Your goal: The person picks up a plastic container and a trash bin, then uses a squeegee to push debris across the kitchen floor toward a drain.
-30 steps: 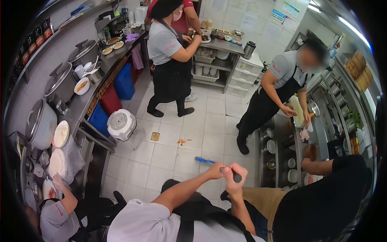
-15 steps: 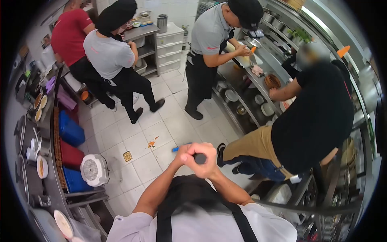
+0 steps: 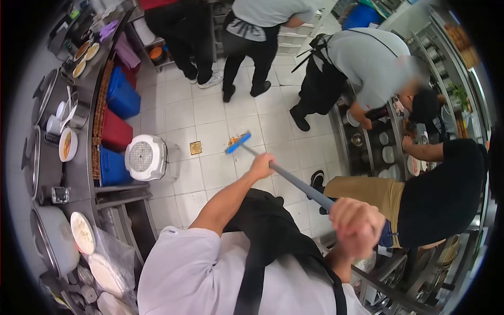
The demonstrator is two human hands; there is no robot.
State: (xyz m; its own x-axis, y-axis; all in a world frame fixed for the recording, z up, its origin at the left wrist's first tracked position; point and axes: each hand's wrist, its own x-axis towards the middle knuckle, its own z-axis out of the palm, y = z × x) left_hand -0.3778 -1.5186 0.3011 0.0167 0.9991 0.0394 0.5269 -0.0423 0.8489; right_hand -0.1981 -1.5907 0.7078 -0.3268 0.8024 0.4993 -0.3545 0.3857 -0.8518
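Observation:
A broom with a grey handle and a narrow blue head slants across in front of me. Its bristles cannot be made out. My left hand is wrapped round the handle partway down. Closer to my body, my right hand is closed round the upper end, blurred by motion. The blue head is on the tiles at a small patch of orange food scraps, partly covering it.
A white plastic stool stands left, near a square brass floor drain. Blue bins and a red bin line the left counter. Several co-workers stand ahead and right; one in tan trousers is close by my right side.
The handle was upright under both hands; now it slants, with my left hand lower and my right hand drawn back right. The blue head has reached the scraps. A grey-shirted co-worker has bent down.

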